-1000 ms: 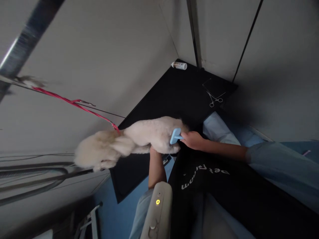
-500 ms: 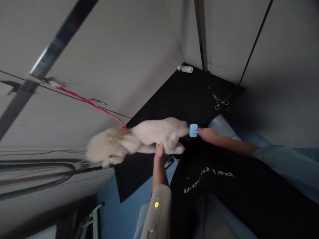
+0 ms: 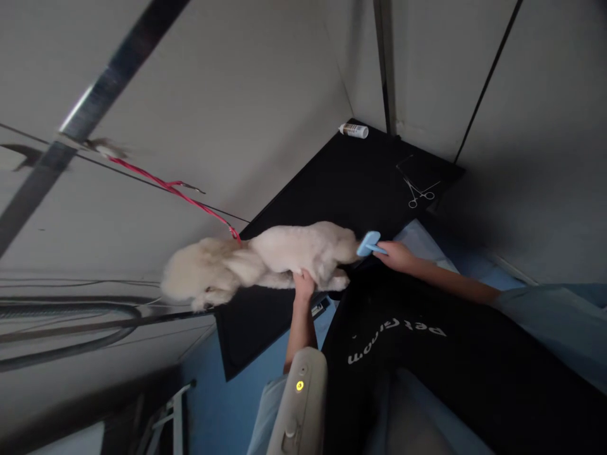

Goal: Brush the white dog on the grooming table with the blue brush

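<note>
A cream-coloured dog (image 3: 294, 249), clipped short on the body and fluffy on the head, stands on the black table. My left hand (image 3: 305, 282) grips it at the flank just ahead of the hind leg; some of the fingers are hidden against the body. In my right hand (image 3: 397, 254) is a light blue slicker brush (image 3: 368, 244), held by its handle. The brush head is tilted, with its bristle side towards the dog's rear end, at or very near the fur there. A red leash (image 3: 190, 200) runs from the dog's neck to a metal bar.
On the black table (image 3: 327, 177) lie a white bottle (image 3: 355, 131) at the far corner and scissor-handled forceps (image 3: 418, 193) nearer my right hand. A metal bar (image 3: 90, 104) crosses the upper left. A grey hose (image 3: 104, 308) hangs beyond the dog's head.
The brush has turned from facing the camera nearly flat to a slanted angle, and my right hand has shifted slightly. My left hand keeps its place on the dog, which stays nearly still.
</note>
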A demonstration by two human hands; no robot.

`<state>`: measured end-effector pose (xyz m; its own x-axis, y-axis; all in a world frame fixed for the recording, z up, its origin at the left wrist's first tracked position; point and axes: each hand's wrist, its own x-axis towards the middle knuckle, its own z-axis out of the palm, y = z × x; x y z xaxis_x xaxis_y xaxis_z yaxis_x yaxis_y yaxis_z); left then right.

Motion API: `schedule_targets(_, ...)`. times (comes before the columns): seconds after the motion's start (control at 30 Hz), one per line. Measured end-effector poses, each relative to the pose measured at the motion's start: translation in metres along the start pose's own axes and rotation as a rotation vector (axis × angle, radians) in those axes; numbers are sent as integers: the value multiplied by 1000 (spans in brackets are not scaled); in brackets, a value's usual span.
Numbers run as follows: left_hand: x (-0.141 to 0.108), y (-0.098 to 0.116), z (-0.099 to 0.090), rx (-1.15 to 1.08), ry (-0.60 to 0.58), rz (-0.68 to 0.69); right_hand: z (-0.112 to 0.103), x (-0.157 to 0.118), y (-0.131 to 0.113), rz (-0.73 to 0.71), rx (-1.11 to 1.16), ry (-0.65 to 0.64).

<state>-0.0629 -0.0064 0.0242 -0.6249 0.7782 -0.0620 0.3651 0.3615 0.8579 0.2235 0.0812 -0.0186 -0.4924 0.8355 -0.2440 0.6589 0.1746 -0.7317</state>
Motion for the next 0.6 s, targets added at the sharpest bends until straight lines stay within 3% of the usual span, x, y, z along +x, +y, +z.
schedule_targets(0.07,-5,7,0,21,68,5,18,8,-20,-91,289,40)
schedule_targets(0.2,-19,31,-22,282,-25,82,48,27,-64,-75,811,-157)
schedule_targets(0.27,-26,49,-34,491,-19,194,43,27,-68,-51,834,-174)
schedule_targets(0.33,-29,69,-34,585,-49,408,25,21,-65,-96,748,-108)
schedule_targets(0.4,-26,87,-15,588,-275,639,3,11,-63,-204,662,-48)
schedule_targets(0.47,-19,102,15,566,-449,678,-13,0,-64,-284,642,-13)
schedule_targets(0.53,-9,113,44,476,-527,538,-19,-11,-63,-252,687,46)
schedule_targets(0.6,0,122,59,253,-469,353,-13,-22,-56,-121,756,152)
